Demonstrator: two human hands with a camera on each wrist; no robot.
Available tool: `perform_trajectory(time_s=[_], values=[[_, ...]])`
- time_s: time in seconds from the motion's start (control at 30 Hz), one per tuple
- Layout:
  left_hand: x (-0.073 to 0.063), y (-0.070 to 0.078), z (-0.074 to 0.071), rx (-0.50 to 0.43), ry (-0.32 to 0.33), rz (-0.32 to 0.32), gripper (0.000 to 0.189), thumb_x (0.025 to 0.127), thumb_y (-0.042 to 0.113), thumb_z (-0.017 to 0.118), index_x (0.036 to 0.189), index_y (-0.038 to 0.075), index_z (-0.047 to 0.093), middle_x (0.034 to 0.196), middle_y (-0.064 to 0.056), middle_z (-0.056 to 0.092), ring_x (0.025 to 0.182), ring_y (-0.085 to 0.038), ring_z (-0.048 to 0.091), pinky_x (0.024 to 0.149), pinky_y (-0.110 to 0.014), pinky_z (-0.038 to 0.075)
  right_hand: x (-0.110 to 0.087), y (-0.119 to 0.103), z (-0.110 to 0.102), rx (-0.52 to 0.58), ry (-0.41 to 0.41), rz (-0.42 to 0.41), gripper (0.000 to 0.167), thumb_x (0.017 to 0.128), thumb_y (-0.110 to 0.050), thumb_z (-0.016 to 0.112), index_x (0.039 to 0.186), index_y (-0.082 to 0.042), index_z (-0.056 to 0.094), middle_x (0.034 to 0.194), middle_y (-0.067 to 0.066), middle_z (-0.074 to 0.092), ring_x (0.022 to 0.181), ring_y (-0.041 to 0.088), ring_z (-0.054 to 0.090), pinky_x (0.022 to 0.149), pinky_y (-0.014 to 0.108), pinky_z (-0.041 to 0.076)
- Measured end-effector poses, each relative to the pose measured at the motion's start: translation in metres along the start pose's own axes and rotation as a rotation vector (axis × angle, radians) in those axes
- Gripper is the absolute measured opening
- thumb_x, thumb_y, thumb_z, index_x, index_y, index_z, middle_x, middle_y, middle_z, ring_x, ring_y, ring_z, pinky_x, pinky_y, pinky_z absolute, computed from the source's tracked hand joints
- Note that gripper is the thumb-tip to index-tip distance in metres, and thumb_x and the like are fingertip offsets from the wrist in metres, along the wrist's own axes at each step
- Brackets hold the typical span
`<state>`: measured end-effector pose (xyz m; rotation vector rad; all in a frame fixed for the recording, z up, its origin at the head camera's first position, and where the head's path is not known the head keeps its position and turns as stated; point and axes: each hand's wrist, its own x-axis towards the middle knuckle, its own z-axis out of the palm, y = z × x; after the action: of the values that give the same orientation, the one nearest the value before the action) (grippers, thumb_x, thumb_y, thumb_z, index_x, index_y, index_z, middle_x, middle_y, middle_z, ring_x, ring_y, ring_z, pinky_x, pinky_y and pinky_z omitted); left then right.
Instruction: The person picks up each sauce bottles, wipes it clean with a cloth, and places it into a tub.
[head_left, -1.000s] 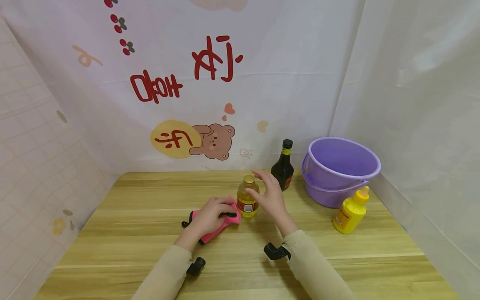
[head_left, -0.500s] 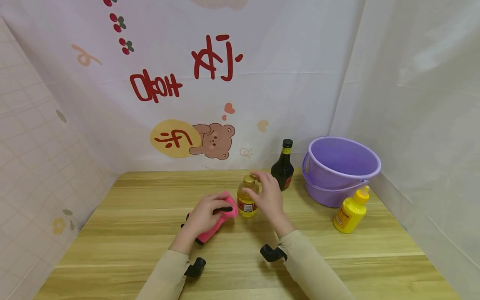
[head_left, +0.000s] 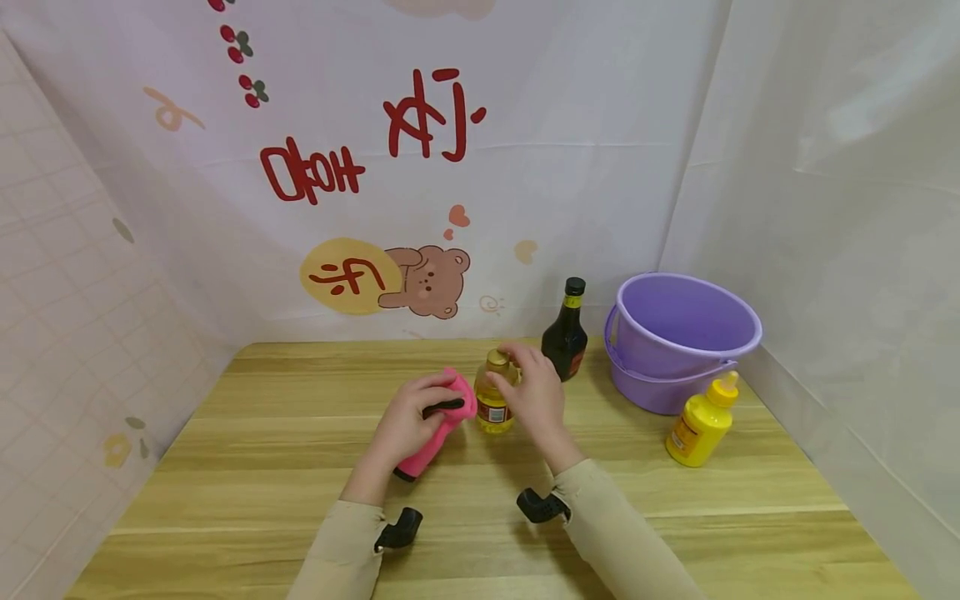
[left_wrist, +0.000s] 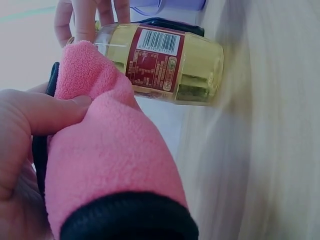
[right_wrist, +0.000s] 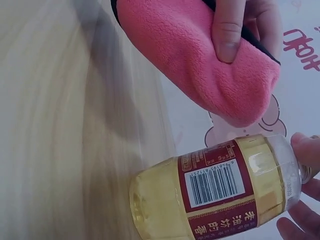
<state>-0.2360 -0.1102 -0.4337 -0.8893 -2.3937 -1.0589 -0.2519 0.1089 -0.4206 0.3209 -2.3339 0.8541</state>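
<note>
In the head view my left hand [head_left: 405, 421] grips a folded pink cloth [head_left: 427, 457] with black edging, lifted off the table. The left wrist view shows the thumb pressing into the fleecy side of the cloth [left_wrist: 115, 145]. Right beside it, a clear cooking oil bottle [head_left: 494, 414] with yellow oil and a red label stands upright on the table. My right hand [head_left: 542, 396] holds the bottle at its neck near the gold cap. Thumb and fingers lie on opposite sides of the neck of the oil bottle [right_wrist: 220, 185] in the right wrist view.
Behind the right hand stands a dark sauce bottle [head_left: 565, 337] with a black cap. A purple bucket [head_left: 667, 392] is at the back right, with a yellow squeeze bottle [head_left: 699, 429] in front of it. A printed white cloth [head_left: 570, 200] hangs behind the wooden table [head_left: 247, 467].
The left hand has raised the pink cloth off the table and turned it more upright beside the oil bottle. The right hand has moved slightly left, closing in on the bottle's neck.
</note>
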Motion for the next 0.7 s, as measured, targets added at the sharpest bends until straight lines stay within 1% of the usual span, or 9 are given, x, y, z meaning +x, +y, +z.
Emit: perform_trajectory(time_s=[0.13, 0.27, 0.33, 0.5, 0.6, 0.7], values=[[0.001, 0.002, -0.001, 0.003, 0.012, 0.0, 0.036, 0.078, -0.012, 0.074, 0.105, 0.011, 0.079, 0.131, -0.011, 0.063, 0.119, -0.038, 0.056, 0.102, -0.051, 0.044, 0.003, 0.003, -0.002, 0.048, -0.032, -0.001, 0.039, 0.082, -0.024, 0.083, 0.116, -0.012, 0.068, 0.108, 0.008, 0.067, 0.096, 0.025, 0.065, 0.08, 0.04, 0.054], [0.001, 0.004, -0.002, 0.01, 0.032, 0.004, 0.036, 0.077, -0.012, 0.076, 0.105, 0.011, 0.078, 0.13, -0.01, 0.064, 0.119, -0.038, 0.056, 0.101, -0.052, 0.044, 0.005, 0.006, -0.004, 0.107, -0.07, 0.029, 0.038, 0.083, -0.02, 0.081, 0.119, -0.013, 0.068, 0.111, 0.008, 0.066, 0.1, 0.025, 0.066, 0.081, 0.039, 0.056], [0.001, 0.005, -0.002, 0.013, 0.036, -0.001, 0.036, 0.076, -0.011, 0.076, 0.105, 0.011, 0.078, 0.13, -0.01, 0.064, 0.119, -0.038, 0.056, 0.101, -0.053, 0.044, 0.006, 0.008, -0.005, 0.132, -0.082, 0.029, 0.039, 0.084, -0.018, 0.08, 0.12, -0.013, 0.068, 0.112, 0.009, 0.066, 0.101, 0.025, 0.065, 0.081, 0.04, 0.057], [0.003, 0.007, -0.003, 0.013, 0.032, -0.009, 0.037, 0.077, -0.012, 0.075, 0.106, 0.011, 0.078, 0.131, -0.009, 0.063, 0.119, -0.038, 0.056, 0.1, -0.053, 0.044, 0.008, 0.015, -0.005, 0.21, -0.099, -0.023, 0.038, 0.085, -0.012, 0.078, 0.121, -0.011, 0.067, 0.114, 0.011, 0.065, 0.103, 0.027, 0.065, 0.082, 0.045, 0.057], [0.005, 0.007, -0.003, 0.023, 0.032, 0.004, 0.036, 0.077, -0.012, 0.074, 0.105, 0.009, 0.078, 0.131, -0.01, 0.063, 0.118, -0.039, 0.056, 0.099, -0.054, 0.045, 0.01, 0.02, -0.004, 0.265, -0.125, -0.048, 0.038, 0.086, -0.009, 0.076, 0.123, -0.01, 0.066, 0.117, 0.012, 0.064, 0.105, 0.029, 0.064, 0.084, 0.047, 0.057], [0.007, 0.008, -0.004, 0.035, 0.028, 0.021, 0.035, 0.077, -0.012, 0.074, 0.105, 0.009, 0.078, 0.131, -0.01, 0.063, 0.118, -0.039, 0.056, 0.098, -0.054, 0.046, 0.012, 0.024, -0.003, 0.322, -0.162, -0.053, 0.039, 0.087, -0.006, 0.074, 0.124, -0.009, 0.064, 0.119, 0.013, 0.063, 0.108, 0.031, 0.063, 0.087, 0.049, 0.055]])
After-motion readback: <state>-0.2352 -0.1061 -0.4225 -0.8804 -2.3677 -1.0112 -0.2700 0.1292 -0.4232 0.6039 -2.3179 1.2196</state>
